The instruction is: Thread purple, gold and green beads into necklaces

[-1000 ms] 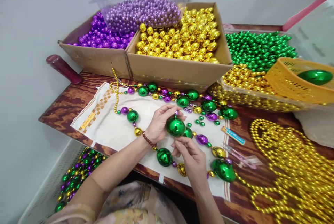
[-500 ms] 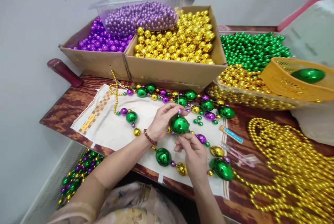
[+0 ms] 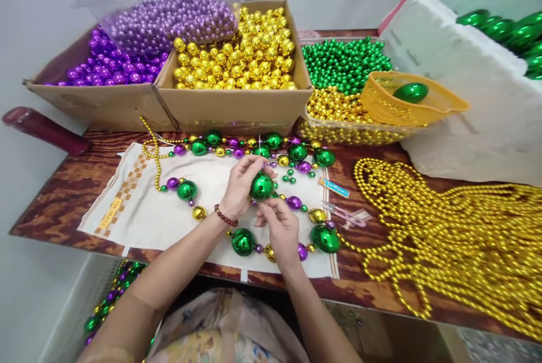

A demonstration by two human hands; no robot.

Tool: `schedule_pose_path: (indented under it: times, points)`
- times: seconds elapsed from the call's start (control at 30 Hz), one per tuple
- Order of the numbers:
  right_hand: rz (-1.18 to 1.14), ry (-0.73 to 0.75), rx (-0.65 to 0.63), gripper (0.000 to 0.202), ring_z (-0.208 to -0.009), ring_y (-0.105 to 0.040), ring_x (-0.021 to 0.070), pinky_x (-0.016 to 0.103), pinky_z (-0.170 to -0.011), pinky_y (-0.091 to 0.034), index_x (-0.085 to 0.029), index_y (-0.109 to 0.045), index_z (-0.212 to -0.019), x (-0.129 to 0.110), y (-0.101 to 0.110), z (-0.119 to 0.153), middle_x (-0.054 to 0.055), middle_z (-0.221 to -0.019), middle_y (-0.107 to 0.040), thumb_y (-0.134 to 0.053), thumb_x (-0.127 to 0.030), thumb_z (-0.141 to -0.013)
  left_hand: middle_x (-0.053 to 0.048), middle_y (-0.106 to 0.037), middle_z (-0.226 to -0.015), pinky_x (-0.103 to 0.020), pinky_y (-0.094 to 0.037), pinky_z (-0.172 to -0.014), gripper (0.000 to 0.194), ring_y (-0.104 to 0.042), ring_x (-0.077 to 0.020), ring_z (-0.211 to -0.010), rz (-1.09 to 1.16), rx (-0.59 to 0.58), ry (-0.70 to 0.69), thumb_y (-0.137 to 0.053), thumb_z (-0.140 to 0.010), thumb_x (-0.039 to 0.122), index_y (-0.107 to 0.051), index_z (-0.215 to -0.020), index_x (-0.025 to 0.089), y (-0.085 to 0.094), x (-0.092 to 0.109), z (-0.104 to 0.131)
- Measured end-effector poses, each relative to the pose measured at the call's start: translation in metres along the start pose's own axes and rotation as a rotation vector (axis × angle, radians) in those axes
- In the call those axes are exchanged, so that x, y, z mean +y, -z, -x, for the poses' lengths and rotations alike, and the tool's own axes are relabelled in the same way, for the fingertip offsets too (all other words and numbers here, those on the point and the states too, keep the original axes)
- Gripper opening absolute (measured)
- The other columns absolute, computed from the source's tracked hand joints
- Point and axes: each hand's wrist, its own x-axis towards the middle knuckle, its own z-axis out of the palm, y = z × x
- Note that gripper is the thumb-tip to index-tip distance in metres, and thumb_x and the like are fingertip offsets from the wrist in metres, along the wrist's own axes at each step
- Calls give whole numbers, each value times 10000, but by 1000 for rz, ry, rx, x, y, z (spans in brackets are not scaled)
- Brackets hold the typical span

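My left hand (image 3: 241,185), with a brown bead bracelet (image 3: 226,215) at its wrist, pinches a small purple bead and a thin needle at the top of a large green bead (image 3: 262,186). Beneath that bead, the closed fingertips of my right hand (image 3: 279,224) hold its lower end, where the thread is too fine to make out. A strand of green, purple and gold beads curves around both hands on the white cloth (image 3: 148,210). Several small loose green beads (image 3: 286,178) lie just right of my left fingertips.
Behind the cloth stand boxes of purple beads (image 3: 122,69) and gold beads (image 3: 237,58). Farther right are a tub of green beads (image 3: 347,61), an orange basket (image 3: 381,100) and a white foam box (image 3: 440,97). Gold chains (image 3: 449,239), scissors (image 3: 349,216) and a blue cutter (image 3: 334,187) lie right.
The view has swung to the right, showing more of the foam box with large green beads. Both hands keep their hold at the large green bead.
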Motion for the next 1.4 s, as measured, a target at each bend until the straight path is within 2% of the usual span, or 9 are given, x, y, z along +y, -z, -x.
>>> schedule_pose_path:
  times: [0.13, 0.27, 0.37, 0.53, 0.7, 0.83, 0.97, 1.17, 1.4]
  points:
    - [74, 30, -52, 212, -528, -633, 122, 231, -509, -509, -174, -695, -899, -17, 12, -13, 16, -731, -708, -684, -377, -840, 22, -633, -618, -227, -484, -590, 176, -621, -112, -579, -217, -51, -192, -692, -811, 331, -636, -823, 164, -5, 12, -20]
    - [96, 210, 73, 232, -514, -613, 107, 239, -516, -508, -206, -732, -997, -53, 26, -50, 3, -782, -716, -674, -391, -871, 5, -640, -623, -226, -440, -621, 138, -571, -100, -599, -630, -398, -324, -623, -834, 238, -681, -745, 150, -20, 47, -35]
    - [5, 340, 31, 178, -475, -561, 94, 229, -475, -460, -216, -748, -937, -77, 24, -81, -25, -700, -672, -712, -365, -846, 2, -630, -641, -226, -397, -618, 204, -530, -96, -614, -883, -589, -373, -565, -839, 179, -681, -675, 141, -31, 65, -38]
    - [-162, 476, 185, 238, -460, -565, 73, 202, -415, -396, -193, -646, -770, -98, 18, -105, -9, -756, -684, -681, -403, -878, 16, -596, -605, -215, -349, -572, 165, -490, -87, -577, -1049, -579, -370, -567, -816, 152, -699, -719, 125, -31, 79, -39]
    - [-155, 336, -95, 277, -594, -649, 105, 195, -476, -483, -186, -659, -872, -97, 12, -100, -1, -788, -695, -800, -404, -775, 17, -585, -590, -202, -340, -549, 153, -470, -75, -555, -1002, -559, -353, -600, -808, 150, -711, -708, 118, -22, 95, -41]
    - [-184, 344, -112, 247, -527, -633, 96, 190, -434, -466, -220, -603, -874, -97, 1, -101, -13, -794, -713, -713, -441, -858, 10, -616, -624, -205, -376, -571, 98, -497, -76, -562, -895, -624, -286, -650, -792, 151, -716, -725, 122, -17, 104, -41]
    - [-215, 244, -120, 238, -517, -640, 111, 212, -457, -508, -265, -522, -940, -101, -1, -107, -52, -710, -673, -609, -487, -928, 3, -638, -663, -219, -396, -621, 73, -525, -94, -608, -989, -532, -348, -671, -793, 179, -720, -770, 131, 4, 102, -45]
    - [-305, 197, -161, 362, -596, -647, 90, 183, -509, -542, -216, -595, -857, -107, 15, -93, -48, -742, -667, -861, -408, -705, -7, -674, -757, -233, -405, -689, 140, -573, -124, -695, -1119, -202, -481, -597, -872, 269, -684, -827, 169, 61, 65, -55]
    - [-339, 249, -19, 265, -445, -530, 76, 175, -409, -465, -212, -672, -768, -113, 27, -76, -50, -579, -602, -878, -358, -687, -23, -665, -883, -251, -448, -754, 166, -606, -152, -805, -996, 155, -343, -493, -943, 298, -612, -977, 186, 95, 8, -46]
